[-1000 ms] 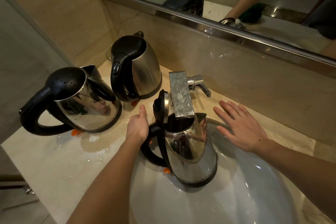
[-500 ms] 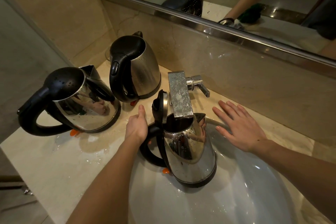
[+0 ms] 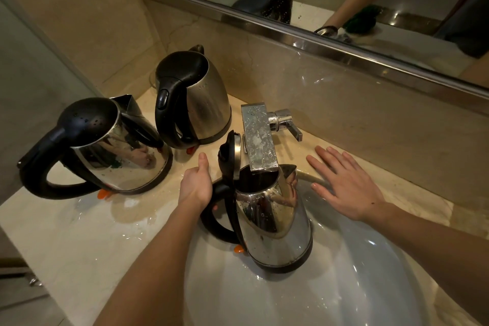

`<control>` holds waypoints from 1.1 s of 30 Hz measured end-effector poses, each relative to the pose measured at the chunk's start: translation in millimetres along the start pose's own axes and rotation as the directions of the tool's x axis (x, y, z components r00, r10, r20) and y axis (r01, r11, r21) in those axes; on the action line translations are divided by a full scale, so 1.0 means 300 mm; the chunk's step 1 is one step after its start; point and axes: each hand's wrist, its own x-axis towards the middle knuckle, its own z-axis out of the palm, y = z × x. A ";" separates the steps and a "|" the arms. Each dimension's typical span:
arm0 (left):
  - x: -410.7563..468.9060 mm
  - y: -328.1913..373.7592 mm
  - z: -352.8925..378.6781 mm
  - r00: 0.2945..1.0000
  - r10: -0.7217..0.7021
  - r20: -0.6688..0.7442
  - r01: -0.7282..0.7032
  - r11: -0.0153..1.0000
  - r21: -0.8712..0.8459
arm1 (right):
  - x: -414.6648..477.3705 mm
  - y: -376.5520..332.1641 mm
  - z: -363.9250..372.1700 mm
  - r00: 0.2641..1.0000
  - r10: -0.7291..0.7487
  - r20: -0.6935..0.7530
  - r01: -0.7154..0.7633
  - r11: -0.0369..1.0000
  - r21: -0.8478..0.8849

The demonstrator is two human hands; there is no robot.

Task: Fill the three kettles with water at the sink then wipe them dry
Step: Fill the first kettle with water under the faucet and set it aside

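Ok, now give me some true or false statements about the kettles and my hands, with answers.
1. The kettle under the tap has its lid open. True.
2. The left hand hangs free, touching nothing. False: it grips that kettle's handle.
3. The right hand is open, holding nothing. True.
4. All three kettles sit under the tap. False: the shiny kettle and the matte kettle stand on the counter, lids closed.

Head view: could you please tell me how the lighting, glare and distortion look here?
Head view: dim, warm light; wide-angle distortion bows the mirror frame; bright glare patches on the sink basin; the open kettle mirrors fingers of the right hand; everything looks acceptably sharp.
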 end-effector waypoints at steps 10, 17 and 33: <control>0.003 -0.006 -0.002 1.000 0.006 0.008 -0.006 1.000 -0.009 | 0.001 0.004 0.007 1.000 0.004 -0.007 -0.004 1.000 -0.013; 0.016 -0.017 0.001 1.000 0.021 0.002 -0.021 1.000 0.007 | 0.002 0.004 0.009 1.000 -0.001 -0.010 0.001 1.000 -0.004; 0.018 -0.017 0.002 0.999 0.035 -0.003 -0.035 0.999 0.019 | 0.002 0.005 0.011 1.000 0.002 -0.020 -0.002 1.000 -0.013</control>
